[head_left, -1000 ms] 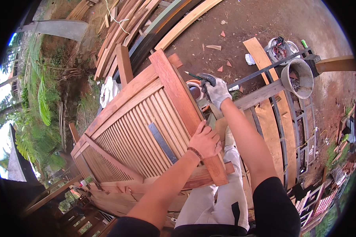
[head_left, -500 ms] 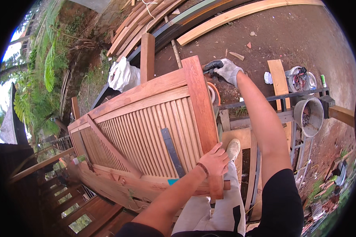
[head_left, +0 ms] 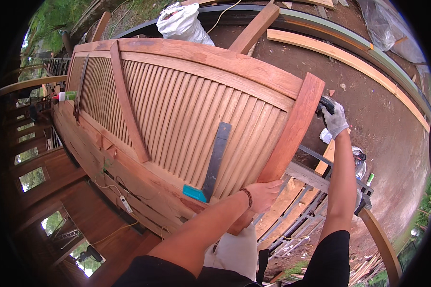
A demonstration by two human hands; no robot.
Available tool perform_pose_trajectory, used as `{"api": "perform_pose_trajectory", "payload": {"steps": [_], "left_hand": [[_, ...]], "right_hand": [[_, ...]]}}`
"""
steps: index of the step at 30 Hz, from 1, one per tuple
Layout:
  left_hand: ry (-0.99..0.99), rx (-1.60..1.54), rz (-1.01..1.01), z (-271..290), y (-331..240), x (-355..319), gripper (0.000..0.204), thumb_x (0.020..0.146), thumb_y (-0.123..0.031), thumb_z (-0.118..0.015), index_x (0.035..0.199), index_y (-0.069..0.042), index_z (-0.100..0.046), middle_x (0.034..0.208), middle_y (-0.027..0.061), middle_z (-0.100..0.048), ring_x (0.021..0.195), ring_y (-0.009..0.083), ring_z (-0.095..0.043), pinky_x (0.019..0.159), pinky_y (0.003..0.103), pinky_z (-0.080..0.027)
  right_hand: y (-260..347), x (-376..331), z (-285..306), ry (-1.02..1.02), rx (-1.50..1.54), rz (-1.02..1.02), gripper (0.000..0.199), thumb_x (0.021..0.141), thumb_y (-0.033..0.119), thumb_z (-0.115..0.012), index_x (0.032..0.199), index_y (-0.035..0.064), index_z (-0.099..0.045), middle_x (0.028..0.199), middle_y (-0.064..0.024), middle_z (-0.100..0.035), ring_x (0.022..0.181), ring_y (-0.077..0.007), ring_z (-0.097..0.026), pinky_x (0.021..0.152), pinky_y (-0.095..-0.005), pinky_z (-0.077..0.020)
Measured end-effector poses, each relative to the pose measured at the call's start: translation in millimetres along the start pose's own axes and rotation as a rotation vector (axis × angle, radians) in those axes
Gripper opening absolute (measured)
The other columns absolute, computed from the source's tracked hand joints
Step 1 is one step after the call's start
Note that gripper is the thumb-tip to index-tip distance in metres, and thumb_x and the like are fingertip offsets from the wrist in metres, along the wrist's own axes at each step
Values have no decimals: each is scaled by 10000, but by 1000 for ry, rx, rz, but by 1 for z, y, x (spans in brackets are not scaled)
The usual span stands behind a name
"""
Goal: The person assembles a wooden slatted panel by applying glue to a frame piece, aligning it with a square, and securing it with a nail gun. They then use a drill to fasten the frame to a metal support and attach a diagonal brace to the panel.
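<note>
A slatted wooden door panel (head_left: 187, 124) with a reddish frame lies across the view, its end rail (head_left: 292, 131) nearest me. My bare left hand (head_left: 264, 195) is closed over the near part of that end rail, thumb hidden. My right hand (head_left: 335, 118) wears a grey and black glove. Its fingers are curled beside the far end of the rail, and what they hold, if anything, is hidden. A try square (head_left: 216, 158) with a dark blade and a teal handle lies on the slats, left of my left hand. A loose diagonal wooden strip (head_left: 124, 100) crosses the slats.
A white sack (head_left: 184, 24) stands beyond the panel, near a wooden post (head_left: 256, 28) and long planks (head_left: 339, 52) on the dirt. A power strip (head_left: 125, 204) with a cord hangs at the left. Metal framing (head_left: 296, 203) and a bucket (head_left: 360, 162) are at the right.
My view has turned, so the panel sits farther left and the try square shows whole. Both hands stay at the end rail, the right at its far end.
</note>
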State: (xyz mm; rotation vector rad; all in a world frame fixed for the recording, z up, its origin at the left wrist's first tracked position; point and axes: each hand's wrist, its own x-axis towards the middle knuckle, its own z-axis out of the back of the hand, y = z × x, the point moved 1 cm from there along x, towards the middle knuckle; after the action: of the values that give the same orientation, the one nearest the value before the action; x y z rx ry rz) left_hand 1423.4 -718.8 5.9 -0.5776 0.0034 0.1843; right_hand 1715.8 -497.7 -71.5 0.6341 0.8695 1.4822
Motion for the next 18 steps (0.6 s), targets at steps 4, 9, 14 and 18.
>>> {"api": "perform_pose_trajectory", "payload": {"steps": [4, 9, 14, 18], "left_hand": [[-4, 29, 7, -4, 0, -1, 338, 783, -363, -588, 835, -67, -742, 942, 60, -689, 1118, 246, -538, 1209, 486, -156], [-33, 40, -31, -5, 1, 0, 337, 787, -364, -576, 808, -79, -754, 915, 66, -695, 1125, 259, -538, 1209, 505, -141], [13, 53, -47, -1, 1, -1, 322, 781, -351, -571, 813, -91, -759, 916, 53, -698, 1115, 249, -536, 1206, 520, -135], [59, 61, -49, 2, 2, -1, 315, 790, -339, -565, 820, -92, -759, 927, 44, -698, 1128, 244, -530, 1207, 512, -134]], "right_hand": [[16, -3, -6, -56, -258, 65, 299, 852, 45, -615, 1149, 29, -640, 1066, -175, -667, 1016, -349, -633, 925, -402, -488], [4, -14, -15, -203, -155, 83, 263, 850, 45, -617, 1108, 36, -665, 1117, -172, -652, 1058, -349, -618, 944, -411, -480], [8, -12, -12, -207, -308, 174, 267, 842, 56, -618, 1102, 44, -674, 1064, -177, -685, 1024, -338, -648, 917, -405, -498], [15, -8, -8, -114, -237, 142, 287, 843, 52, -602, 1123, 34, -660, 1068, -187, -679, 1001, -357, -653, 886, -406, -511]]}}
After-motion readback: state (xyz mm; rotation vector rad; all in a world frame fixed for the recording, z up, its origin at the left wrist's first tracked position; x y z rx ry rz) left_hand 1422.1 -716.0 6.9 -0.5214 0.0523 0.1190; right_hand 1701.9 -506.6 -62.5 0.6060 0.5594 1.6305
